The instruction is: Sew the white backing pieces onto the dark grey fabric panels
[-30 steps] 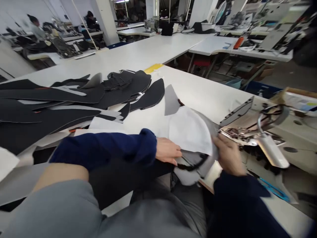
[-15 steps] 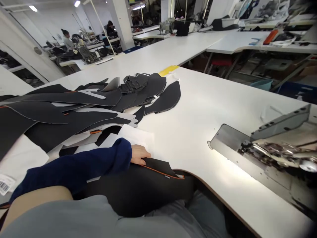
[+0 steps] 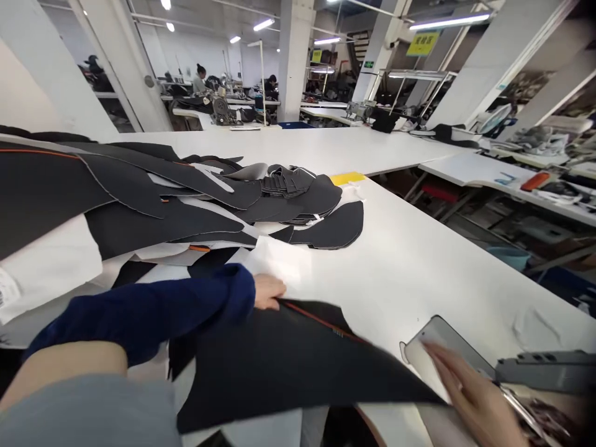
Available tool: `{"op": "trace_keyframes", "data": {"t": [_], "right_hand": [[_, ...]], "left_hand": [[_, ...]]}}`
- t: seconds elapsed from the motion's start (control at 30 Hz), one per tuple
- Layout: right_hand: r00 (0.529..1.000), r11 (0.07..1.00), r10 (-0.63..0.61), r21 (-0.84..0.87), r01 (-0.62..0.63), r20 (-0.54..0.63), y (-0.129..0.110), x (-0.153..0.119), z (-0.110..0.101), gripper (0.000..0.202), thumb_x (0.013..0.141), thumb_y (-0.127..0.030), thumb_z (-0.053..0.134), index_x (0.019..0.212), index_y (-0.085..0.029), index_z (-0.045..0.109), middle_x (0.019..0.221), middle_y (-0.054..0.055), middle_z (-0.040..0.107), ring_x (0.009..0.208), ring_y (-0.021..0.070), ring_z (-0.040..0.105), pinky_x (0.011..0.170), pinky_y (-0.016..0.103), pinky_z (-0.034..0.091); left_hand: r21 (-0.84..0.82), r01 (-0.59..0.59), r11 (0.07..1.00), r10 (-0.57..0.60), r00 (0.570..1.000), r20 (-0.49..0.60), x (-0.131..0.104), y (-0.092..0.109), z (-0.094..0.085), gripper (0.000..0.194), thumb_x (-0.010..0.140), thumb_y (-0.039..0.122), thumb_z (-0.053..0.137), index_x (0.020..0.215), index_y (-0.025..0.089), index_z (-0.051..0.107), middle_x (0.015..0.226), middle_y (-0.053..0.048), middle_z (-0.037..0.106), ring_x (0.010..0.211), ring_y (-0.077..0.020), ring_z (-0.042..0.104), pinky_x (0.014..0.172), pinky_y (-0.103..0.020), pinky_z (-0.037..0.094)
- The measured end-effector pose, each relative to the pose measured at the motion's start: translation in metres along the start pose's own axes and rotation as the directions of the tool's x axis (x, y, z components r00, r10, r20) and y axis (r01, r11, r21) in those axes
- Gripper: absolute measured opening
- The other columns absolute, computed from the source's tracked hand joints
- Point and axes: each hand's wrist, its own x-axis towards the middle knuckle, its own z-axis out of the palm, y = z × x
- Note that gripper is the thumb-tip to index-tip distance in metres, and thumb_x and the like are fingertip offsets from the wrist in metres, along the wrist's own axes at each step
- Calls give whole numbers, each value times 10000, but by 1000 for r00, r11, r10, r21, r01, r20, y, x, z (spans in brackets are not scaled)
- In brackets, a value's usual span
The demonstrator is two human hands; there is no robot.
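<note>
A large black fabric panel [image 3: 288,366] with an orange seam line hangs over the front edge of the white table. My left hand [image 3: 269,292], below a dark blue sleeve, pinches its upper edge near some white sheets. At the lower right, my right hand [image 3: 475,391] is blurred beside the panel's pointed right end; whether it grips that tip cannot be made out. Just beyond that hand is the metal plate [image 3: 440,329] of a sewing machine [image 3: 540,410].
Piles of black and grey cut pieces [image 3: 209,198] cover the left part of the table [image 3: 386,267]. A yellow strip [image 3: 347,179] lies farther back. Other tables, machines and seated people are in the background.
The view has tilted up. My right hand has come into view at the lower right. The black panel, earlier draped over the lap, is now raised and stretched toward the right.
</note>
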Motion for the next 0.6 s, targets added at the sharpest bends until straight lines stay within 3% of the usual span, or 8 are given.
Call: {"op": "trace_keyframes", "data": {"t": [0.03, 0.13, 0.23, 0.3, 0.37, 0.47, 0.53, 0.6], "right_hand": [[998, 999, -44, -7, 44, 39, 1, 25, 17, 253, 921, -460, 431, 1048, -336, 612, 1054, 57, 660, 874, 229, 647, 677, 349, 547], [963, 954, -250, -141, 263, 103, -9, 110, 88, 328, 942, -322, 316, 1059, -202, 598, 1175, 105, 610, 1007, 241, 608, 838, 382, 521], [922, 879, -330, -291, 378, 201, -28, 178, 153, 334, 933, -210, 296, 1096, -146, 581, 1248, 134, 560, 1098, 248, 547, 917, 383, 471], [909, 858, -339, -316, 404, 243, -37, 203, 182, 314, 920, -189, 342, 1134, -126, 563, 1287, 158, 524, 1122, 268, 519, 923, 396, 453], [903, 850, -326, -330, 410, 281, -41, 217, 200, 301, 909, -195, 394, 1152, -110, 549, 1294, 184, 506, 1110, 289, 511, 901, 408, 448], [893, 836, -283, -366, 408, 349, -42, 226, 214, 257, 910, -205, 411, 1086, -106, 569, 1201, 200, 551, 1029, 295, 529, 837, 393, 453], [887, 829, -252, -387, 404, 387, -43, 229, 217, 233, 908, -158, 380, 1011, -113, 584, 1097, 188, 590, 955, 274, 548, 784, 357, 454], [883, 825, -221, -404, 396, 413, -44, 229, 216, 244, 881, -78, 357, 969, -119, 581, 1015, 168, 607, 896, 247, 562, 733, 317, 445]], "left_hand": [[-18, -32, 999, 32, 999, -7, -10, 3, 8, 192, 782, 321, 652, 803, 188, 515, 930, -37, 589, 839, -202, 561, 658, -281, 390], [-67, -109, 992, 106, 994, -35, -38, 14, 19, 181, 780, 288, 642, 791, 186, 494, 995, -61, 574, 847, -200, 551, 676, -283, 414], [-178, -83, 980, 79, 996, -29, -59, 20, 6, 52, 832, 225, 534, 820, 192, 495, 964, -59, 591, 846, -190, 560, 724, -276, 437], [-284, 16, 959, 1, 998, 63, -69, 17, -10, 43, 849, 228, 484, 847, 200, 516, 866, -38, 605, 781, -182, 572, 693, -270, 444], [-419, 103, 902, -18, 979, 203, -75, 8, -27, 151, 832, 287, 516, 960, 214, 550, 853, -27, 620, 766, -183, 581, 683, -271, 455], [-698, 192, 690, 155, 902, 402, -79, -10, -37, 629, 767, 434, 606, 1330, 253, 392, 1097, -52, 616, 852, -187, 594, 724, -287, 488], [-807, 331, 488, 273, 821, 502, -78, -16, -30, 788, 789, 577, 527, 1445, 270, 217, 1275, -76, 533, 856, -180, 601, 676, -296, 511], [-791, 416, 448, 267, 782, 563, -73, -9, -15, 740, 799, 654, 451, 1421, 280, 306, 1311, -60, 511, 822, -174, 607, 616, -294, 516]]}}
